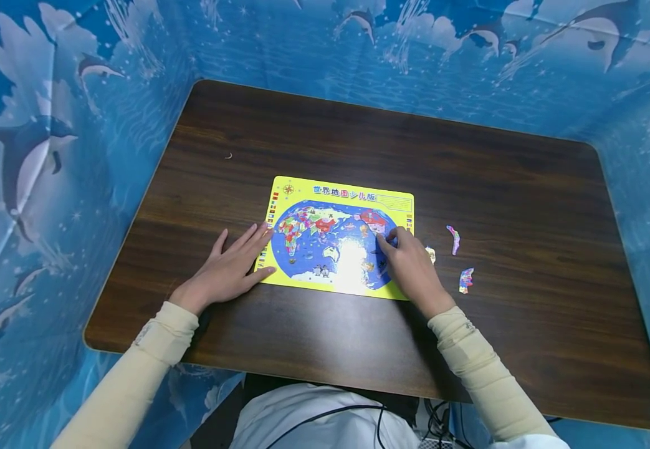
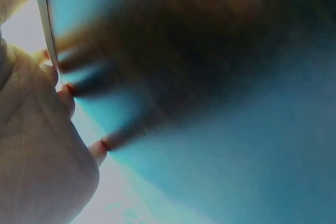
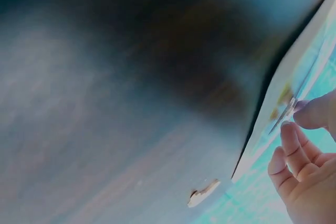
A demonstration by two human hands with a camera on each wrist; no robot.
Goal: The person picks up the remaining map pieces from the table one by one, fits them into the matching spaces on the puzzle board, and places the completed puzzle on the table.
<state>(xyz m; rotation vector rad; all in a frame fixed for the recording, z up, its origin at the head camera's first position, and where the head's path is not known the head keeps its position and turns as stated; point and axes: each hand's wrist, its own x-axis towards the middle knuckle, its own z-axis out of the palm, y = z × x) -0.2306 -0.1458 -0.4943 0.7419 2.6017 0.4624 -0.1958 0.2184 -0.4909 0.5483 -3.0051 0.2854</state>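
Right hand (image 1: 411, 265) pinches a thin piece (image 3: 283, 115) over the right of a map board (image 1: 338, 234), loose pieces (image 1: 466, 280) farther right. Left hand (image 1: 229, 268) lies spread at its left edge.

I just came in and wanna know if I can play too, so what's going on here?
A person is working with a map board on the table, using both hands. The left hand is spread out, its fingertips on the board's left edge. The right hand pinches a small piece over the board's right side. Two loose pieces lie to the right, and a third piece sits beside the board, next to the right hand.
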